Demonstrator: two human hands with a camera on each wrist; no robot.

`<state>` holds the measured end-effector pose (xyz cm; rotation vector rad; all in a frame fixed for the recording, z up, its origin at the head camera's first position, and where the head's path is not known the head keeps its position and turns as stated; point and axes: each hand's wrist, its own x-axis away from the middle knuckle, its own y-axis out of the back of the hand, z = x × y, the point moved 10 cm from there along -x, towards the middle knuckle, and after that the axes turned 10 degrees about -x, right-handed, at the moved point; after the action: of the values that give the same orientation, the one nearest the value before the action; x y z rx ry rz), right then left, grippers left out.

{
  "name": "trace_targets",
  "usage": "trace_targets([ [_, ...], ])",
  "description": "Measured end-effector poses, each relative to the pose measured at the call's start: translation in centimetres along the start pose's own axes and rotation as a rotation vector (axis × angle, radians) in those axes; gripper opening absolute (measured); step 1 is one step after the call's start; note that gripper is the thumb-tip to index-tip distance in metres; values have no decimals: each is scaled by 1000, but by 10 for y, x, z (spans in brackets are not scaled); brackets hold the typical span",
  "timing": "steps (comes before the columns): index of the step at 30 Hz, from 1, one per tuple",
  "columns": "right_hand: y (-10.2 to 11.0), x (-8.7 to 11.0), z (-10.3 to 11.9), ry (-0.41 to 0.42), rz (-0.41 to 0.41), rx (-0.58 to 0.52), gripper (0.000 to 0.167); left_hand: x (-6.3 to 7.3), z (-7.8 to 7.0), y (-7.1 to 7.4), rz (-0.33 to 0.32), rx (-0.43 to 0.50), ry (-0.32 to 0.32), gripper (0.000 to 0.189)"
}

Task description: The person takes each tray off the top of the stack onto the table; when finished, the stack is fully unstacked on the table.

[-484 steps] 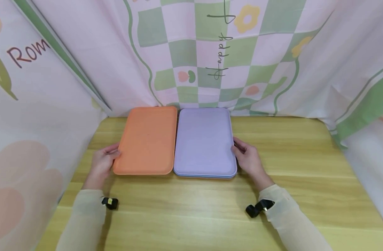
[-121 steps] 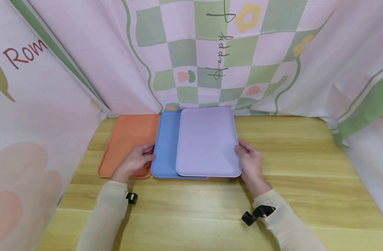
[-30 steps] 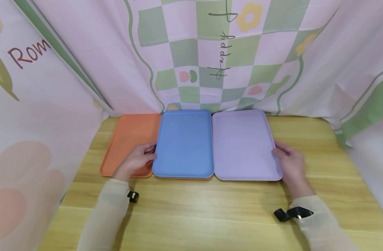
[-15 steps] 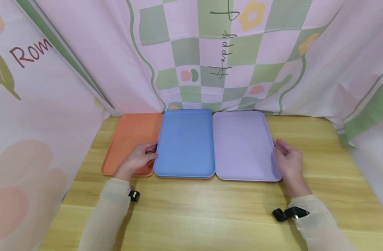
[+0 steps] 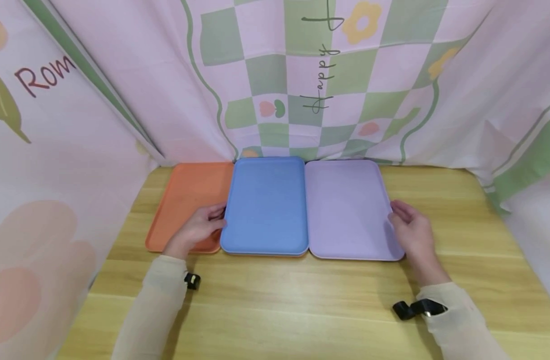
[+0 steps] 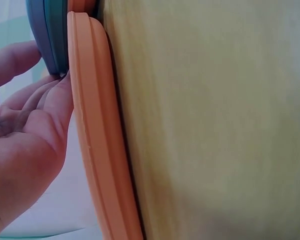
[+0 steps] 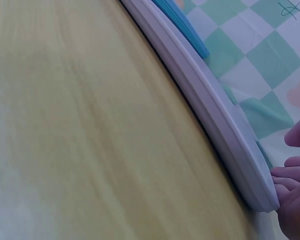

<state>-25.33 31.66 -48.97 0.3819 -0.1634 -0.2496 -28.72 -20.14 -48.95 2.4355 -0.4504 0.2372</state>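
Three rectangular trays lie side by side in the head view: orange (image 5: 191, 192) at left, blue (image 5: 266, 205) in the middle, purple (image 5: 349, 210) at right. Below the blue tray's front rim an orange rim peeks out. Over the orange tray, my left hand (image 5: 196, 229) pinches the blue tray's left edge; its thumb (image 6: 15, 62) is on the rim, the fingers beneath. My right hand (image 5: 413, 232) is at the purple tray's right edge. In the right wrist view its fingers (image 7: 292, 175) touch that edge, while the thumb (image 7: 299, 132) stands apart from it.
The trays lie at the back of a wooden table (image 5: 275, 310), close to a checkered curtain (image 5: 302, 115). Printed cloth (image 5: 59, 165) hangs along the left side, and more cloth (image 5: 531, 200) hangs at the right.
Earlier, the purple tray lay over the blue one; my right hand has moved it right, and it now lies beside it. Over the last half second, only the right hand shifts slightly.
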Motion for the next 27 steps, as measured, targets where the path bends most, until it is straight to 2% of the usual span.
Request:
trace_targets([
  [4,-2,3,-1,6,36,-35,57,1,-1,0,0,-19,3,65],
  [8,-3,6,-2,2,29,-54,57,1,0,0,1,-33,3,66],
  [11,-3,8,-3,-14,23,-52,57,0,3,1,4,-15,0,66],
  [16,-2,7,-9,-40,28,-125,56,0,9,3,15,11,4,67],
  [21,5,10,-9,-30,4,-189,54,-1,9,2,31,0,14,67],
  [27,12,14,-1,11,-41,-207,52,-1,7,1,41,18,22,67],
])
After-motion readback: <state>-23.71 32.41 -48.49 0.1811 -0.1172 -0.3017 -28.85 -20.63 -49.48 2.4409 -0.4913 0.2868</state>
